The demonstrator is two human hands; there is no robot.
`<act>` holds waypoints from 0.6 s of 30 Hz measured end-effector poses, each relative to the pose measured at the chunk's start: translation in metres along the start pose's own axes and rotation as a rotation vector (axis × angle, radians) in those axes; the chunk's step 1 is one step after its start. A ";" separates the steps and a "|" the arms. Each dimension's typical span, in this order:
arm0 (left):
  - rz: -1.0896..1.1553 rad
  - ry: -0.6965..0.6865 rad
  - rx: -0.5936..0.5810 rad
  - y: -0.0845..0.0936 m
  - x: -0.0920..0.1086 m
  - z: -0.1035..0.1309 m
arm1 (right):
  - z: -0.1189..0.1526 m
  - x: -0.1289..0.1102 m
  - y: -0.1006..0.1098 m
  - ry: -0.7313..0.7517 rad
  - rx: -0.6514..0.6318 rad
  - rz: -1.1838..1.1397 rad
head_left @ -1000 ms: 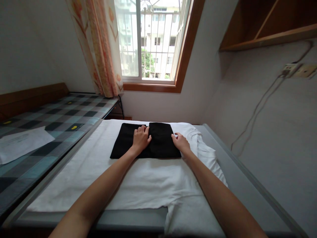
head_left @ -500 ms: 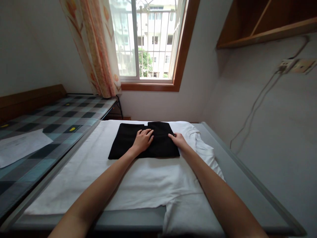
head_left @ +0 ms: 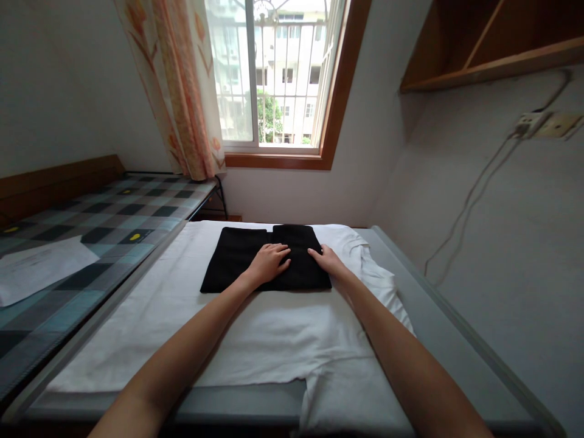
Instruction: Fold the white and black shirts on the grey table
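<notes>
A folded black cloth (head_left: 237, 255) lies on a white T-shirt (head_left: 255, 340) that is spread out flat. Two panels of the cloth meet near its middle, with a small notch at the far edge. My left hand (head_left: 270, 264) rests palm down over that meeting line, fingers stretched out. At the right side of the cloth, my right hand (head_left: 329, 260) has its thumb on top and the other fingers mostly hidden at the edge. One T-shirt sleeve (head_left: 351, 395) hangs toward me.
Under the shirt is a grey tabletop (head_left: 246, 398). To the left stands a bed with a checked mattress (head_left: 137, 213) and a sheet of paper (head_left: 45, 267). A curtain (head_left: 182, 91), a barred window (head_left: 287, 79), a wooden shelf (head_left: 493, 67) and a wall socket (head_left: 529, 125) surround it.
My left hand has slid slightly right and toward me across the black cloth. My right hand stays at the cloth's right side, its thumb shifted slightly inward. The cloth lies nearly as before.
</notes>
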State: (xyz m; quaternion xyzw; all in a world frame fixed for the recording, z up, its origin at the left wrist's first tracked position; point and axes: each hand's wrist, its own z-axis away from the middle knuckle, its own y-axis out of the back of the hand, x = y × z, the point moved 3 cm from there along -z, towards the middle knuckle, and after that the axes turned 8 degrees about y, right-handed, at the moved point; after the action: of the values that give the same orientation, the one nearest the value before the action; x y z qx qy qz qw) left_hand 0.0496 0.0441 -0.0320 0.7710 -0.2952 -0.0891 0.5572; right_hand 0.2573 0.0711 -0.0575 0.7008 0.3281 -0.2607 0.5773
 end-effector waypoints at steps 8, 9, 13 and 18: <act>0.044 0.016 0.181 0.029 0.003 -0.004 | -0.005 -0.007 0.047 -0.084 0.016 -0.353; 0.042 0.038 0.176 0.029 0.001 -0.005 | -0.006 0.000 0.058 -0.117 0.051 -0.318; -0.011 0.105 0.058 0.012 -0.008 -0.002 | -0.004 0.034 0.082 -0.321 0.056 -0.276; -0.052 0.139 -0.062 -0.011 -0.014 0.004 | 0.000 0.046 0.080 -0.348 0.053 -0.355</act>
State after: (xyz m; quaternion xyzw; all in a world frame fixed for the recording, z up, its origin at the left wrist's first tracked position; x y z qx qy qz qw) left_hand 0.0397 0.0507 -0.0461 0.7650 -0.2325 -0.0590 0.5977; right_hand 0.3481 0.0692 -0.0406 0.5916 0.3348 -0.4833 0.5517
